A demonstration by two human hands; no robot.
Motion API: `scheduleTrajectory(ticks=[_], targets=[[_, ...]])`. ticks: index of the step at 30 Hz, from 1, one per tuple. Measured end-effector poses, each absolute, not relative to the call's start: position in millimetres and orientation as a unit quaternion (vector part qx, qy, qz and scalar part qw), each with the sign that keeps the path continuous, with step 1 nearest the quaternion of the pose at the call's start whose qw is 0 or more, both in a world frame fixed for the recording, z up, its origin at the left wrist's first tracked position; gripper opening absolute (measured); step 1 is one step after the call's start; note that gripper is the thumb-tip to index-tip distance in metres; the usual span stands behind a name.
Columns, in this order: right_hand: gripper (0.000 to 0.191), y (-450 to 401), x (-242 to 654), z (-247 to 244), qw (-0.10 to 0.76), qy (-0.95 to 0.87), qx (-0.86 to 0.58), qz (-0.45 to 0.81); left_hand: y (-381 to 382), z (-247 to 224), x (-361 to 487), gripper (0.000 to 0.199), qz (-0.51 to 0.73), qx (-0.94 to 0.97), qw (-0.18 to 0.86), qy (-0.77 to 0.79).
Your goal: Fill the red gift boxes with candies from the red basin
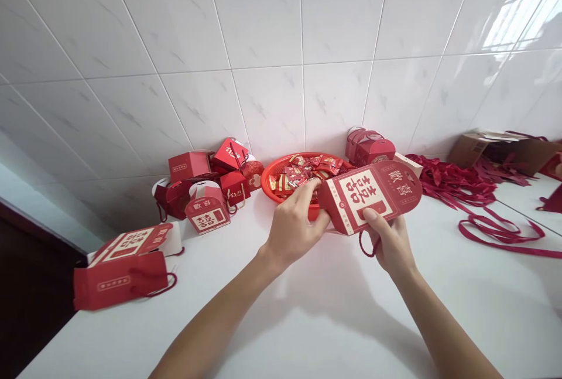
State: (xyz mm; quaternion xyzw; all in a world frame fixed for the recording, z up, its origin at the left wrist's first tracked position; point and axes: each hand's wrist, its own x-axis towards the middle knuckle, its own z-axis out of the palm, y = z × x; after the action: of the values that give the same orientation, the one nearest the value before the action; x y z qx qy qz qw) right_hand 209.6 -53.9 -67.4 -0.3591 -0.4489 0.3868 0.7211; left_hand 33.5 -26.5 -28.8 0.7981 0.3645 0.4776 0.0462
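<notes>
1. Right hand (393, 241): clamped on the box (362, 197), thumb pressed flat on its printed face, other fingers mostly hidden behind it.
2. Left hand (292, 226): partly curled, thumb and forefinger apart, touching the left end of the same box; cannot tell whether it grips.
3. Box: red with a cream panel and large red characters; raised above the desk (329, 320), tilted, its rounded end pointing right. It stands in front of the basket and covers part of it.
4. Cord (367, 252): dark red, a loop hanging below the box, just beside the right hand.
5. Basket (268, 177): red-orange, round, on the desk near the wall (263, 16), behind both hands.
6. Sweets (298, 174): wrapped in red and gold, heaped in the basket.
7. Small boxes (208, 221): red, clustered left of the basket, some piled on others, several with cords.
8. Large carton (125, 262): red, at far left, well apart from the hands, a cord loop at its right.
9. Rear boxes (371, 147): red, close together by the wall, behind the held box.
10. Ribbon (461, 183): dark red, tangled to the right, one strand trailing along the desk.
11. Brown carton (465, 150): beyond the ribbon, open towards the front.
</notes>
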Motion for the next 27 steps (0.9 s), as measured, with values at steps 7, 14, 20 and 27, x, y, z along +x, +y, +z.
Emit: scheduleTrajectory(ticks=[7, 14, 20, 27], targets=[[0.059, -53.7, 216.0, -60.3, 0.712, -0.431, -0.356, 0.425, -18.3, -18.7, 15.7, 0.033, 0.479, 0.802, 0.118, 0.337], [0.059, -54.6, 218.6, -63.4, 0.718, -0.439, -0.357, 0.406, -12.0, -5.1, 6.5, 0.036, 0.541, 0.697, 0.156, 0.444], [0.049, -58.1, 214.6, -68.0, 0.703, -0.499, -0.365, 0.350, -1.5, -13.2, 10.3, 0.059, 0.467, 0.650, 0.404, 0.443], [0.054, -58.7, 216.0, -65.9, 0.675, -0.518, -0.424, 0.309, -7.6, -21.1, 24.5, 0.022, 0.543, 0.669, 0.395, 0.318]])
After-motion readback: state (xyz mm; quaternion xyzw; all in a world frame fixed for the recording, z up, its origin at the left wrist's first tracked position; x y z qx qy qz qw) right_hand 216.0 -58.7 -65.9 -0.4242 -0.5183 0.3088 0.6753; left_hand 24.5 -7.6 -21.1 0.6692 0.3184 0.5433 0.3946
